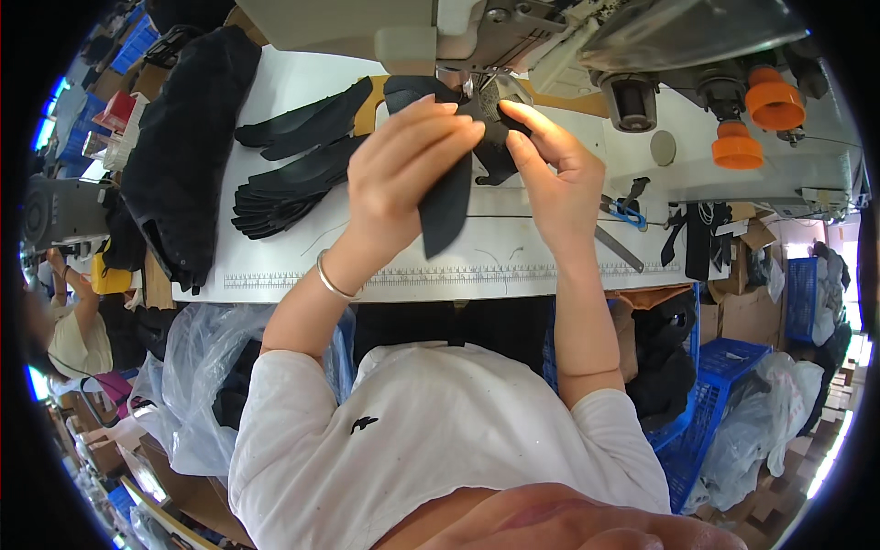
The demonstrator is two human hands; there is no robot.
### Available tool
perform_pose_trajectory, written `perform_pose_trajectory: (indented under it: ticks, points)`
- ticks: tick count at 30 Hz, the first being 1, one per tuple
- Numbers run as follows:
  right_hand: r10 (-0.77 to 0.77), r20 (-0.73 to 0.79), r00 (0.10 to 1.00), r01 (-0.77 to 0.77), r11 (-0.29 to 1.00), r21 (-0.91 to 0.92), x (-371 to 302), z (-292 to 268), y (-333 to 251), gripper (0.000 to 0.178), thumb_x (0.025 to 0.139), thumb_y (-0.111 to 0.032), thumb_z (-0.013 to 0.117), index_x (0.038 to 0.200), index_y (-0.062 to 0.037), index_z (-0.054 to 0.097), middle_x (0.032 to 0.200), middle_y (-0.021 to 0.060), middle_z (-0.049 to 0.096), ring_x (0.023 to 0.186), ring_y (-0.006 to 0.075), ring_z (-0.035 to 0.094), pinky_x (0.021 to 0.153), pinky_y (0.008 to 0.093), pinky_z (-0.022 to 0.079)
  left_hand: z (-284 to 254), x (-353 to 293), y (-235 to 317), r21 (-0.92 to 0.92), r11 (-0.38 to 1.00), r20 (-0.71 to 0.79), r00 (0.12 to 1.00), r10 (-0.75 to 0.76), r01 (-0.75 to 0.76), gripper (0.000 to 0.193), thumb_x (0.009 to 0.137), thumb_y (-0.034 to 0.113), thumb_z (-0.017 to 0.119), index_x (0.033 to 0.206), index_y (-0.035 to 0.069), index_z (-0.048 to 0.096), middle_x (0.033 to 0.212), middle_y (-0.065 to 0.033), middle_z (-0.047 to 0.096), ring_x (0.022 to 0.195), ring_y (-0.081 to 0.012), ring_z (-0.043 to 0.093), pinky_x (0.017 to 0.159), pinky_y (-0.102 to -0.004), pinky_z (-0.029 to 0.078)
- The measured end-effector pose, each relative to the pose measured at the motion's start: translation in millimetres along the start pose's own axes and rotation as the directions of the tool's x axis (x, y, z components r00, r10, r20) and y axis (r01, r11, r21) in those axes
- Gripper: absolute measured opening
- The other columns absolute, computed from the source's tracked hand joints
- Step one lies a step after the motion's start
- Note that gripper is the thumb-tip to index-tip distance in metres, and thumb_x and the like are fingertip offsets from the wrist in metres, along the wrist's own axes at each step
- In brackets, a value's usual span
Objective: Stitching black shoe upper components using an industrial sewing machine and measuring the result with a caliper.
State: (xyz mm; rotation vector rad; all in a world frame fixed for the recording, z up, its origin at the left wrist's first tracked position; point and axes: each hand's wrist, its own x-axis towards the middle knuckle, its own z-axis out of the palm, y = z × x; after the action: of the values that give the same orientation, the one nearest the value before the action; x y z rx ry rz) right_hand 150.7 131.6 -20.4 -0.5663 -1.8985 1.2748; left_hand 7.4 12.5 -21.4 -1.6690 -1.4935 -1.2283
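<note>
A black leather-like piece (446,213) lies at the needle area (469,84) of a sewing machine (367,35), its long end hanging toward me. My left hand (399,170) grips it from the left, fingers bent over the top and thumb hidden. With thumb and forefinger close together, my right hand (557,179) pinches the dark edge of the work just right of the needle. Left of my hands, two groups of similar black cut pieces rest on the white table, a far stack (307,124) and a nearer fanned stack (284,194).
A bulky black cloth bundle (188,151) covers the table's left end. Blue-handled scissors (625,214) and a grey metal strip (619,249) lie at right. Orange knobs (775,99) hang from the machine. Blue crates (706,412) and plastic bags (206,357) flank me. Another person (78,321) sits far left.
</note>
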Motion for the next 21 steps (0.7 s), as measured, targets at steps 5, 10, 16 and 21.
perform_pose_trajectory:
  ticks: [5, 10, 16, 21]
  points:
    - [0.016, 0.044, 0.999, -0.017, 0.999, 0.029, -2, -1, -4, 0.033, 0.097, -0.006, 0.067, 0.130, -0.0037, 0.071, 0.086, -0.0065, 0.067, 0.074, -0.0008, 0.051, 0.067, 0.0167, 0.039, 6, -7, -3, 0.140, 0.977, -0.003, 0.987, 0.160, -0.158, 0.030, 0.073, 0.005, 0.075, 0.103, 0.001, 0.078, 0.104, -0.0096, 0.072, 0.103, -0.0281, 0.071, 0.091, -0.0429, 0.063]
    - [0.014, 0.018, 1.000, -0.015, 0.999, 0.045, -2, 0, -2, 0.032, 0.096, -0.007, 0.068, 0.127, -0.0074, 0.073, 0.087, 0.0030, 0.076, 0.078, 0.0020, 0.062, 0.074, 0.0203, 0.050, 7, -7, -4, 0.175, 0.965, 0.020, 0.981, 0.193, -0.193, 0.028, 0.073, 0.005, 0.075, 0.101, 0.002, 0.078, 0.104, -0.0091, 0.072, 0.105, -0.0276, 0.071, 0.092, -0.0432, 0.064]
    - [-0.008, 0.015, 1.000, 0.007, 1.000, 0.022, -2, 0, 2, 0.032, 0.096, -0.007, 0.067, 0.128, -0.0088, 0.073, 0.081, 0.0021, 0.074, 0.072, 0.0008, 0.058, 0.068, 0.0200, 0.047, 7, -7, -4, 0.178, 0.962, 0.019, 0.978, 0.208, -0.208, 0.029, 0.073, 0.004, 0.074, 0.101, 0.002, 0.077, 0.104, -0.0090, 0.071, 0.105, -0.0277, 0.070, 0.094, -0.0432, 0.064]
    - [-0.078, 0.020, 0.997, 0.079, 0.993, -0.084, 0, -3, 7, 0.034, 0.094, -0.011, 0.070, 0.128, -0.0132, 0.074, 0.084, 0.0018, 0.072, 0.080, 0.0083, 0.059, 0.078, 0.0257, 0.049, 8, -10, -2, 0.249, 0.940, 0.073, 0.972, 0.221, -0.233, 0.029, 0.073, 0.005, 0.074, 0.102, 0.002, 0.078, 0.106, -0.0082, 0.071, 0.107, -0.0275, 0.070, 0.097, -0.0441, 0.063]
